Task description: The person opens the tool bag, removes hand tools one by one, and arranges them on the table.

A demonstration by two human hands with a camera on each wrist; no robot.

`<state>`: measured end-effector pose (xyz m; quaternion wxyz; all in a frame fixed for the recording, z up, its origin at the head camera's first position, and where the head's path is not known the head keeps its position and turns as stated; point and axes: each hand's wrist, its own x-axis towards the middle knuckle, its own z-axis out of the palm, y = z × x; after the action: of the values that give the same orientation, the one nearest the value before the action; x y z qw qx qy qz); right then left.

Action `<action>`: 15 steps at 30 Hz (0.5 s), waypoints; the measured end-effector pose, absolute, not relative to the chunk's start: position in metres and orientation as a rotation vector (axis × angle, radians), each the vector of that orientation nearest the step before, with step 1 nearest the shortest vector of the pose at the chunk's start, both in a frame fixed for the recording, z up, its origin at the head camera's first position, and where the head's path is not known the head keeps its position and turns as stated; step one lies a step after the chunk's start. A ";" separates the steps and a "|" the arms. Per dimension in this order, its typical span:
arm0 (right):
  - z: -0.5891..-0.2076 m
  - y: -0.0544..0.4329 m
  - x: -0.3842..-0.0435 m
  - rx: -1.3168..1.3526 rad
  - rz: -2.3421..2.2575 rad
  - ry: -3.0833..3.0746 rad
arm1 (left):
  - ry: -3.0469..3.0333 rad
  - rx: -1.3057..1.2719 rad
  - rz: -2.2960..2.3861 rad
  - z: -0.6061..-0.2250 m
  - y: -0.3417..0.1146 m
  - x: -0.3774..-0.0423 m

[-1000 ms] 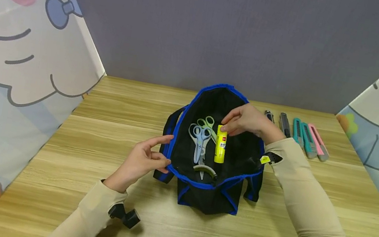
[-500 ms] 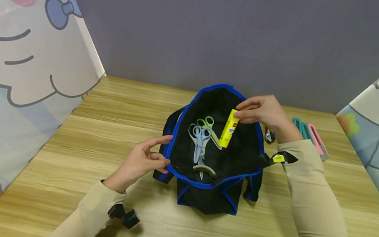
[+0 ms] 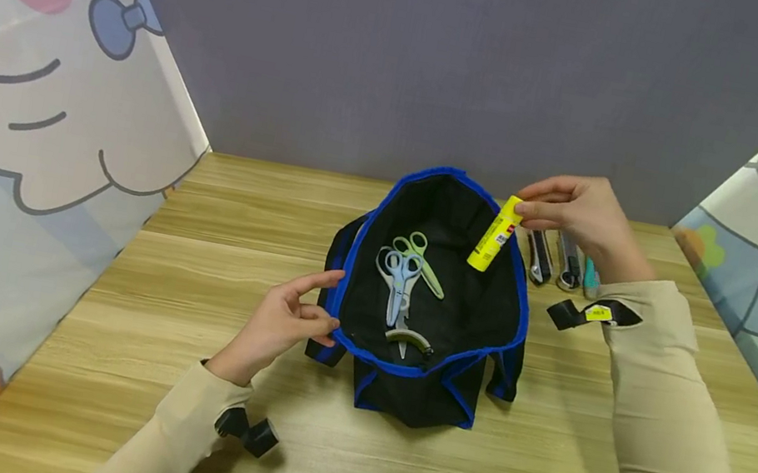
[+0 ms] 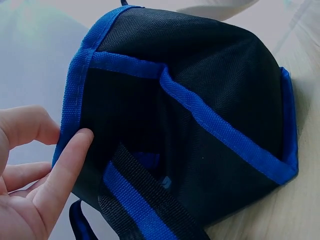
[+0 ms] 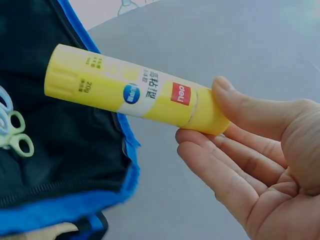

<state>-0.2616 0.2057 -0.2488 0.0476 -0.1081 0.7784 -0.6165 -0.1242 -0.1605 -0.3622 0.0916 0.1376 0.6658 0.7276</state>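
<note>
My right hand (image 3: 591,219) pinches one end of a yellow glue stick (image 5: 120,90) between thumb and fingers. The glue stick slants over the right rim of a black tool bag with blue trim (image 3: 525,313); its lower end is above the bag's mouth. My left hand (image 3: 280,325) grips the bag's left rim, with the thumb on the outer side in the left wrist view. Inside the bag lie green-handled scissors (image 3: 429,275), light blue scissors (image 3: 400,283) and a curved olive-handled tool (image 3: 410,338), its kind unclear.
Right of the bag, several box cutters lie on the wooden table (image 3: 196,238), among them a black one (image 3: 539,258) and a grey one (image 3: 568,266). My right arm covers part of the row. A grey panel (image 3: 411,56) stands behind the table.
My right hand has lifted the glue stick and carried it rightward, from deep over the bag's middle to its right rim. The left hand stays on the rim.
</note>
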 end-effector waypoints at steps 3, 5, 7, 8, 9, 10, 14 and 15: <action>-0.246 0.215 -0.261 -0.333 -1.944 2.351 | 1.976 0.401 2.160 -0.363 -0.161 -0.124; -0.245 0.221 -0.260 -0.331 -1.995 2.329 | 1.976 0.402 2.161 -0.363 -0.161 -0.124; -0.243 0.228 -0.260 -0.307 -2.054 2.291 | 1.979 0.403 2.163 -0.363 -0.161 -0.125; -0.242 0.232 -0.260 -0.284 -2.072 2.283 | 1.979 0.404 2.164 -0.362 -0.162 -0.125; -0.241 0.236 -0.260 -0.257 -2.097 2.266 | 1.979 0.403 2.164 -0.363 -0.162 -0.125; -0.240 0.240 -0.260 -0.230 -2.118 2.258 | 1.981 0.404 2.163 -0.363 -0.162 -0.125; -0.239 0.257 -0.262 -0.174 -2.228 2.215 | 1.971 0.403 2.166 -0.365 -0.163 -0.125; -0.239 0.262 -0.263 -0.180 -2.267 2.199 | 1.968 0.404 2.169 -0.366 -0.163 -0.125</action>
<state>-0.2628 0.2617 -0.2393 -0.0111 -0.0569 0.6951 -0.7166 -0.1255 -0.1631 -0.3655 0.0924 0.1361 0.6630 0.7303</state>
